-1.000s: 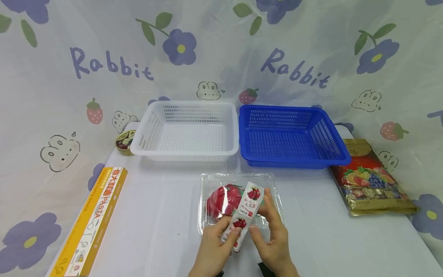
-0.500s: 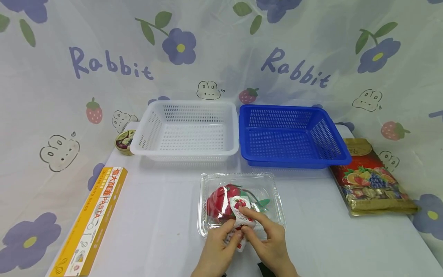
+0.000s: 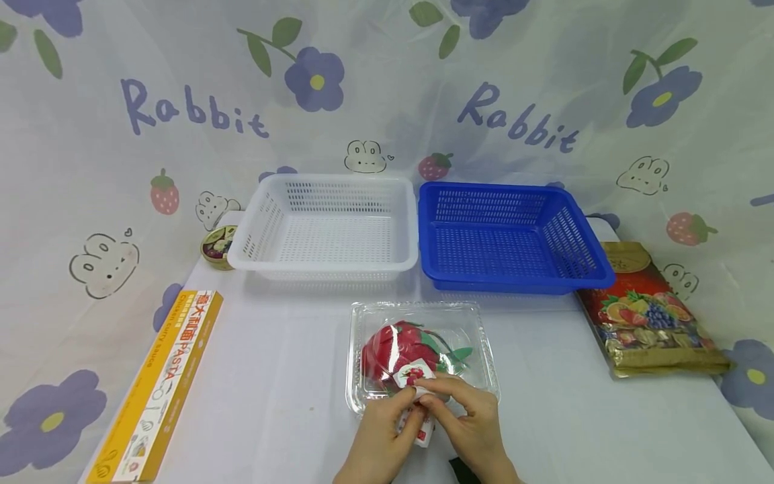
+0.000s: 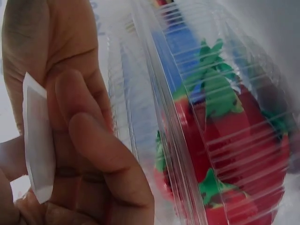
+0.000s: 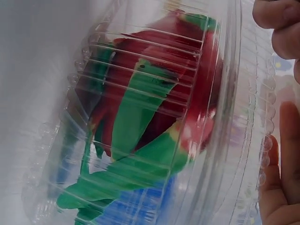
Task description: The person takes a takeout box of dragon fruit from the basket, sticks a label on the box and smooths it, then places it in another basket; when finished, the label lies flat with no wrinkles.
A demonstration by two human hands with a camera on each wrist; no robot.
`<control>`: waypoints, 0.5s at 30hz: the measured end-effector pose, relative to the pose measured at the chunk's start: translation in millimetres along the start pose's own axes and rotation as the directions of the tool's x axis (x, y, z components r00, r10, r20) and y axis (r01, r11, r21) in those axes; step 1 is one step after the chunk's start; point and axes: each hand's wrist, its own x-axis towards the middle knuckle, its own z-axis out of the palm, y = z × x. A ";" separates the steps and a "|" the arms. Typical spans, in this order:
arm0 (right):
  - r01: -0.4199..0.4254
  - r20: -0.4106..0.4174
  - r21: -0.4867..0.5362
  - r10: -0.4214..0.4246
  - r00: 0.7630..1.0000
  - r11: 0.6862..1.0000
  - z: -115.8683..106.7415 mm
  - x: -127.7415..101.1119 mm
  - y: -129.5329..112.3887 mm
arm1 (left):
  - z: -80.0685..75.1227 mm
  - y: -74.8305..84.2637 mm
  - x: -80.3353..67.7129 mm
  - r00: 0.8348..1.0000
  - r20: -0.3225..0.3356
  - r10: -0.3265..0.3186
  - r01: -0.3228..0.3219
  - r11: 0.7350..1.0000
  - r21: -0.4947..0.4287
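Observation:
A white strip of labels (image 3: 414, 368), printed with red dragon fruit, is bent between my two hands in the head view. My left hand (image 3: 379, 433) pinches it between thumb and fingers, its lower end sticking out below. From the other side my right hand (image 3: 471, 417) pinches the strip with thumb and index finger. Just beyond stands a closed clear plastic clamshell box (image 3: 482, 336) holding a red dragon fruit (image 3: 383, 353) with green leaf tips. The left wrist view shows the blank back of the strip (image 4: 40, 145) beside curled fingers (image 4: 101, 145).
Behind the box stand a white basket (image 3: 323, 267) and a blue basket (image 3: 517, 284), side by side. A yellow pasta box (image 3: 154, 386) lies at left, with a round tin (image 3: 218, 247) farther back. At right lies a red and gold bag (image 3: 653, 312) with fruit pictures.
The strip was held out straight by the left hand, with the right hand beside it. The right hand has closed in and pinched it, and the strip is now bent.

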 end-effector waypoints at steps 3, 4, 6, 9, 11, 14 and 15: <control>0.000 -0.003 0.009 0.000 1.000 1.000 0.9 0.0 0.2 | 0.4 -2.7 0.4 0.999 0.004 0.052 -0.052 0.997 0.051; -0.003 -0.004 0.011 0.003 1.000 1.000 0.9 -0.1 0.1 | 0.4 -3.8 0.5 0.998 0.010 0.069 -0.069 0.996 0.061; -0.008 -0.002 0.012 0.008 1.000 1.000 1.0 -0.4 0.3 | 0.2 -5.4 0.5 0.996 0.022 0.091 -0.093 0.992 0.083; -0.020 0.001 0.011 0.020 1.000 1.000 0.8 -1.0 0.6 | -1.1 -6.8 0.0 0.993 0.044 0.110 -0.114 0.988 0.106; -0.028 -0.001 0.015 0.028 1.000 0.999 0.7 -0.8 0.5 | -1.9 -7.3 -0.8 0.991 0.060 0.118 -0.124 0.985 0.122; -0.024 0.002 0.035 0.024 1.000 0.999 1.1 0.5 0.2 | -2.1 -7.2 -1.6 0.989 0.062 0.133 -0.139 0.985 0.105; -0.018 0.009 0.050 0.018 1.000 0.999 1.1 1.2 0.4 | -1.9 -6.9 -1.6 0.988 0.055 0.141 -0.145 0.985 0.088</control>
